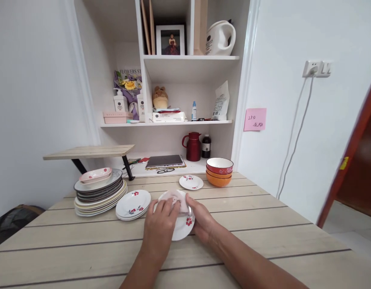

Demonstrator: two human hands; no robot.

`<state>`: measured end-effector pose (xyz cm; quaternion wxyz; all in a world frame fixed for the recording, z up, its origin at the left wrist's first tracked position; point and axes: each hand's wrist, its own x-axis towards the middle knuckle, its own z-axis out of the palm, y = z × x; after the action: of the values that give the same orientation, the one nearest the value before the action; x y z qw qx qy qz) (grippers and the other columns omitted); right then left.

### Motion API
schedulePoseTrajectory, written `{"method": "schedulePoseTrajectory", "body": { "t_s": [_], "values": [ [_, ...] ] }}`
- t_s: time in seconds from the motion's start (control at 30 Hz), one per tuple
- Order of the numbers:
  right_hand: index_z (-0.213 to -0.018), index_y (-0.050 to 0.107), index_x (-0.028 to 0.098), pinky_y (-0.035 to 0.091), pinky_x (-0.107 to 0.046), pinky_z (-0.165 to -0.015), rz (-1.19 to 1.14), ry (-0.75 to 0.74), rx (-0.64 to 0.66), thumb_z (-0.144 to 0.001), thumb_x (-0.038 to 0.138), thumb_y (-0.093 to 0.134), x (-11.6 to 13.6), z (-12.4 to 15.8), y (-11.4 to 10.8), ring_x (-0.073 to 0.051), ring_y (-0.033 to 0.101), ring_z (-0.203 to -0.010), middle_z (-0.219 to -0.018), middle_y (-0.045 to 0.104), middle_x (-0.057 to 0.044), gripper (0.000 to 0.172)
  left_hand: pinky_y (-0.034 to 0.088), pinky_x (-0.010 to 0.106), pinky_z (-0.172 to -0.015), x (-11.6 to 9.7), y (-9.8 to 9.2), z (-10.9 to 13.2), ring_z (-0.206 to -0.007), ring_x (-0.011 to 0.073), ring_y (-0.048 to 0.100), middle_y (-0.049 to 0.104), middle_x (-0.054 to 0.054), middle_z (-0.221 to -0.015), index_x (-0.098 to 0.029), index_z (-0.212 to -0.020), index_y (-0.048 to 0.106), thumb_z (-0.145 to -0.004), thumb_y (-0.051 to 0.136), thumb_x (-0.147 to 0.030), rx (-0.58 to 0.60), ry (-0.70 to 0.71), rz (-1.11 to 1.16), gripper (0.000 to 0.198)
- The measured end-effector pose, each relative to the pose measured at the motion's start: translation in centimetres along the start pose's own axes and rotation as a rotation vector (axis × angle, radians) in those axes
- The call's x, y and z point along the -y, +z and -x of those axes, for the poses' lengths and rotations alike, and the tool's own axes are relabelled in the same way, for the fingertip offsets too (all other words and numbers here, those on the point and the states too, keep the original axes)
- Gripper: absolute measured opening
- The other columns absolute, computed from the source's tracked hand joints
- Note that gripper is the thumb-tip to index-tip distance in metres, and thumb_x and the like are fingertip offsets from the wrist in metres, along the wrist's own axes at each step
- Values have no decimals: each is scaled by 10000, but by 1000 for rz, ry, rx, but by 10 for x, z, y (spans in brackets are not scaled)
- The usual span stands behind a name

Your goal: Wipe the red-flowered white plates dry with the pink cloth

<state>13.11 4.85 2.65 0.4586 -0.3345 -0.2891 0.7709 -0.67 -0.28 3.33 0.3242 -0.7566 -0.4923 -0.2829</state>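
A white plate with red flowers [183, 229] is tilted up in front of me over the table. My right hand [203, 218] grips its right rim, thumb on the upper face. With bent fingers my left hand [162, 220] presses a pale pink cloth [180, 197] against the plate's face. To the left lies a short stack of matching flowered plates [133, 204]. Farther back, a single flowered plate [191, 182] rests flat, beside a stack of red and orange bowls [219, 172].
A tall stack of mixed plates [98, 196], topped by a pink-spotted dish [95, 176], stands at the left under a small wooden riser [89, 151]. At the back are a closed laptop [165, 161], eyeglasses [166, 171], a red jug [193, 147] and a dark bottle [206, 146].
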Motion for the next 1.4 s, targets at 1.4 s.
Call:
{"method": "schedulePoseTrajectory", "body": {
  "t_s": [1.4],
  "values": [
    [-1135, 600, 114, 537, -359, -748, -145, -68, -84, -916, 438, 483, 12, -6, -7, -227, 697, -751, -867, 745, -106, 408, 529, 345, -772, -14, 5, 7, -949, 218, 625, 681, 49, -1109, -221, -1077, 662, -828, 490, -17, 164, -60, 52, 365]
  ]
}}
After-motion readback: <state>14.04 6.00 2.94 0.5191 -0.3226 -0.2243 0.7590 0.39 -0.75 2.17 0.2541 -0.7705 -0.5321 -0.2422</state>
